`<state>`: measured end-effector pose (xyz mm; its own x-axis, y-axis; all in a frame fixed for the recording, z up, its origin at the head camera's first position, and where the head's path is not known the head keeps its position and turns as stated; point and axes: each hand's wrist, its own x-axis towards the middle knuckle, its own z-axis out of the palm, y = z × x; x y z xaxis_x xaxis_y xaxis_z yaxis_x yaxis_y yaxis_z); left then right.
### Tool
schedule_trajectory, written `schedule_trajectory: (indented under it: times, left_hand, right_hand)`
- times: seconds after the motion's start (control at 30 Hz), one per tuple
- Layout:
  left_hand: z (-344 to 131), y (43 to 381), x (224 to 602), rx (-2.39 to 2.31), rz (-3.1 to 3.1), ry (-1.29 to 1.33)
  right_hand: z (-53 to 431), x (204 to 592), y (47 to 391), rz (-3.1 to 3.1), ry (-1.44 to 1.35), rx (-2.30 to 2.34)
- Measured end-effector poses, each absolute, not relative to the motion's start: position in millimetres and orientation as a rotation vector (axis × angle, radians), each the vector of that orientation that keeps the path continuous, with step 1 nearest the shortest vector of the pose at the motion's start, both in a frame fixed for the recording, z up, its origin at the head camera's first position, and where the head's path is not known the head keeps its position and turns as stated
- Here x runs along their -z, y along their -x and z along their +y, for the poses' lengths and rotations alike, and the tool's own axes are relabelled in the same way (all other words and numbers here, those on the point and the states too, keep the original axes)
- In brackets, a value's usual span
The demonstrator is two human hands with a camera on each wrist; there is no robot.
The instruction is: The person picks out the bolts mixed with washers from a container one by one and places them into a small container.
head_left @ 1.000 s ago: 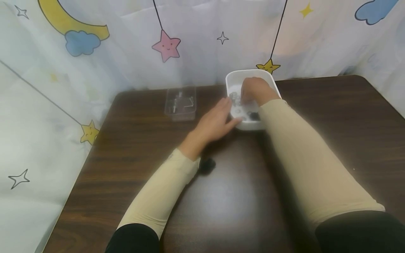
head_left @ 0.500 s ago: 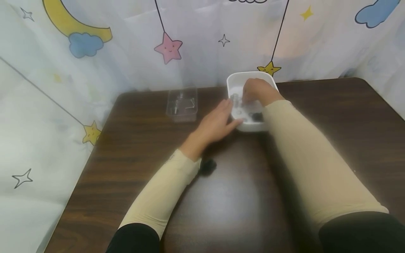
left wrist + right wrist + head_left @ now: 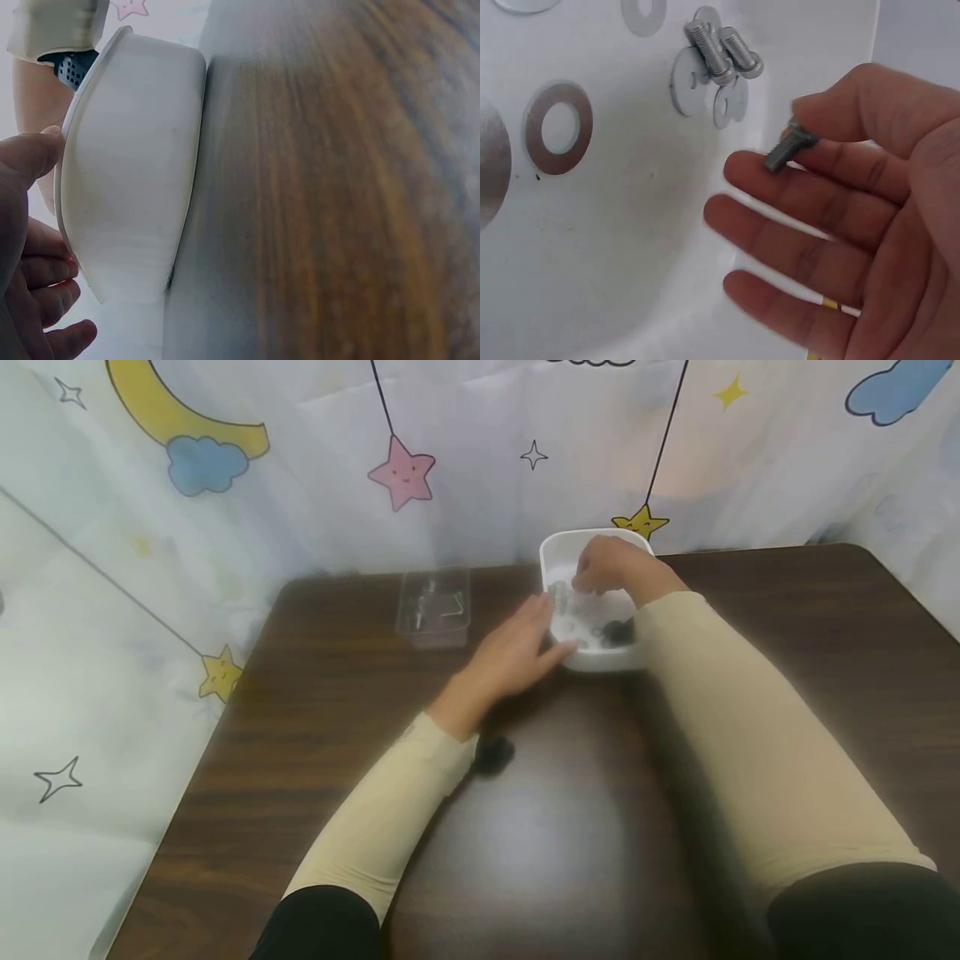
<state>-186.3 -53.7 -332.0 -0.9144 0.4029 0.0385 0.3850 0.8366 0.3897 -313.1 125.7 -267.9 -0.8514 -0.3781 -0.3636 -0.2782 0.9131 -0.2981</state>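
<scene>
In the head view my right hand [image 3: 611,564] is inside the white plastic tub [image 3: 607,662] at the table's far side. Seen from the right wrist, the right hand [image 3: 855,195] pinches a short metal bolt [image 3: 787,148] between thumb and index finger, the other fingers spread below it. Two more bolts [image 3: 711,52] lie on flat washers [image 3: 686,82] in the tub; a larger washer [image 3: 534,154] lies apart. My left hand [image 3: 510,652] rests at the tub's near left corner, thumb and fingertips touching its rim [image 3: 63,180], as the left wrist view also shows.
A clear plastic box [image 3: 433,627] holding several small metal pieces stands left of the tub. Inside the tub is a dark piece [image 3: 618,632], its kind unclear. Another dark object [image 3: 495,755] shows beside my left wrist. A printed curtain [image 3: 480,510] hangs behind the brown table [image 3: 337,677].
My right hand has risen slightly within the tub. The left hand has stayed at the rim, and the whole head view has shifted a little.
</scene>
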Motion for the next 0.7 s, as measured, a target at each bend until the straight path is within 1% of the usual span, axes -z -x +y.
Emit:
schedule_trajectory:
  times: [0.2,0.47,0.7]
  left_hand:
    - [-55,185,331,-0.613,2.966,-0.642]
    - [-56,183,329,-0.615,2.972,-0.665]
    - [-60,183,326,-0.593,3.033,-0.744]
  right_hand:
    - [124,268,314,2.696,0.628,0.372]
    - [114,263,307,2.687,0.627,0.595]
    - [96,251,298,2.729,0.734,0.673]
